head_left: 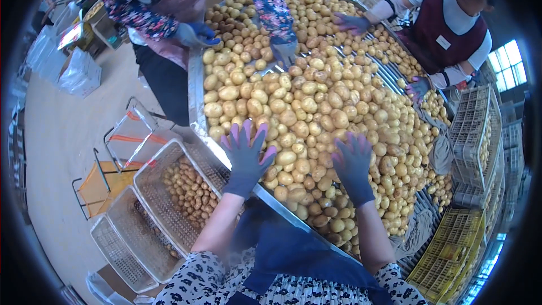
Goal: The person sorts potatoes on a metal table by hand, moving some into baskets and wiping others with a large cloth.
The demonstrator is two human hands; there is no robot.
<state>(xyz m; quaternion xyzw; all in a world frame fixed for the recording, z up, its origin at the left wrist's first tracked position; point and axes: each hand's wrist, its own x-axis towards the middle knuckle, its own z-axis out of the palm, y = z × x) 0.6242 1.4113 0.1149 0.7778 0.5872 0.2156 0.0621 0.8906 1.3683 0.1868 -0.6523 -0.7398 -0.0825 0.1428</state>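
Sorting is the step we judge to be in hand: our left hand [247, 161] and right hand [353, 166], both in dark gloves, hover flat over the near edge of the potatoes [307, 107], fingers spread wide and holding nothing. The potatoes lie heaped across the long metal counter [195, 87], which runs from near us to the far end, with the pile thickest in the middle and thinning toward the right. They look pale yellow and smooth, mostly round to oval and mixed in size, with a darker, browner patch at the far left corner. The next move, as we read it, calls for closing the fingers on chosen potatoes without rolling their neighbours off the near rim. Near left, below the counter, sits a wire basket [169, 192] partly filled with small potatoes; yellow crates [446, 248] stand near right. Two other people reach into the pile from the far left and far right.
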